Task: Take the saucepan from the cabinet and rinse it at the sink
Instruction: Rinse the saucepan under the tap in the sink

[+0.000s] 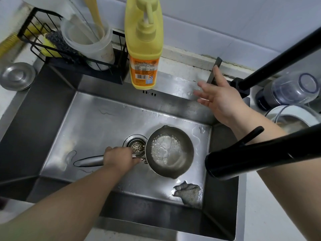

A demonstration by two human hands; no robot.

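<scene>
A small steel saucepan [171, 152] sits low in the steel sink [97, 122], just right of the drain strainer [136, 146], with a little water in its bottom. My left hand [119, 158] is closed around its long metal handle. My right hand [220, 98] hovers over the sink's back right rim with fingers spread, its fingertip touching the black faucet lever [214, 73]. The black faucet spout [257, 153] juts in from the right above the pan. No water stream is visible.
A yellow dish-soap pump bottle [144, 54] stands on the back ledge. A black wire rack [69, 54] holds a plastic cup and scrubbers at back left. A grey cloth [188, 192] lies in the sink's front right corner. Glass containers [291, 91] crowd the right counter.
</scene>
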